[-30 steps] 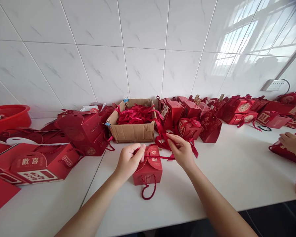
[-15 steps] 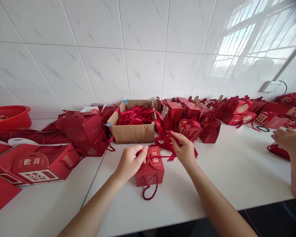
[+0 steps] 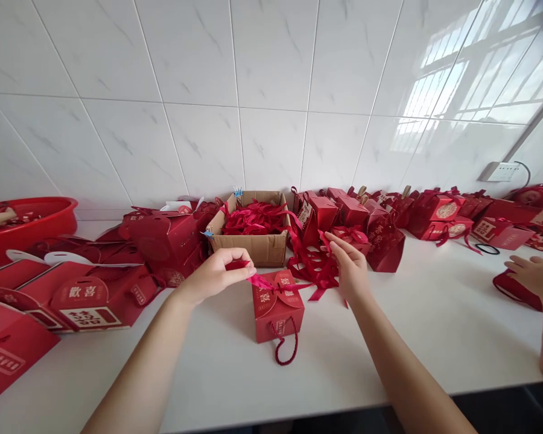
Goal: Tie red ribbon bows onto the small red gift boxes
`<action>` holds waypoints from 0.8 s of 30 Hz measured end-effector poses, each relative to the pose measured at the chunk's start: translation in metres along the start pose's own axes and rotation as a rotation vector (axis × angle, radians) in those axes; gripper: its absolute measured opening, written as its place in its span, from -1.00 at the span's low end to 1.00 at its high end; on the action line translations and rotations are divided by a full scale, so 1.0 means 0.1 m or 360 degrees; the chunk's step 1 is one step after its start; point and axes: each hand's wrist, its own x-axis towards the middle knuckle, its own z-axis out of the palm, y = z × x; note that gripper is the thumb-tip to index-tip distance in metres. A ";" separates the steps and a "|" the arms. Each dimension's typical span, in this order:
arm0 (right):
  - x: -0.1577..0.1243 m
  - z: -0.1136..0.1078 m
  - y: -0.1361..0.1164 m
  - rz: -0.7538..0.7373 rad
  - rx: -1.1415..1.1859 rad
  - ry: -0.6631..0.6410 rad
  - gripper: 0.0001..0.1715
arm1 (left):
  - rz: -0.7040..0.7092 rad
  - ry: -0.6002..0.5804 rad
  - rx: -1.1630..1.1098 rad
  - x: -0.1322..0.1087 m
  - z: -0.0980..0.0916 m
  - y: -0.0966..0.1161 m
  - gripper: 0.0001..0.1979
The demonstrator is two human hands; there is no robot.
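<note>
A small red gift box (image 3: 278,319) with gold characters stands on the white table, a dark red cord handle hanging down its near side. Across its top runs a red ribbon (image 3: 265,282), passed through the slits in the lid flaps. My left hand (image 3: 221,271), to the left of the box, pinches one end of that ribbon. On the other side my right hand (image 3: 347,259) pinches the opposite end between thumb and fingers. Both ends are drawn outward from the lid. Behind the box lies a heap of loose red ribbons (image 3: 314,265).
An open cardboard box (image 3: 253,244) full of red ribbons stands against the tiled wall. More red gift boxes (image 3: 90,295) crowd the left, and several others (image 3: 438,208) line the back right. A red basin (image 3: 49,220) sits far left. Another person's hand (image 3: 536,277) is at the right edge.
My left hand has moved away from the lid to the left, drawing the ribbon out. My right hand has shifted slightly right. The camera view has shifted a little.
</note>
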 end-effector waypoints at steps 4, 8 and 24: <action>0.12 0.13 -0.43 -0.0204 -0.0133 -0.0069 -0.60 | -0.0125 -0.0178 0.0470 -0.07 -0.27 0.29 -0.75; 0.18 0.32 -0.86 -0.0393 -0.0272 -0.0157 -0.67 | -0.0080 0.0037 0.0821 -0.16 -0.45 0.44 -0.80; 0.03 0.51 -1.10 -0.0484 -0.0191 -0.0346 -0.71 | -0.0270 -0.0289 0.1003 0.00 -0.03 0.39 -0.64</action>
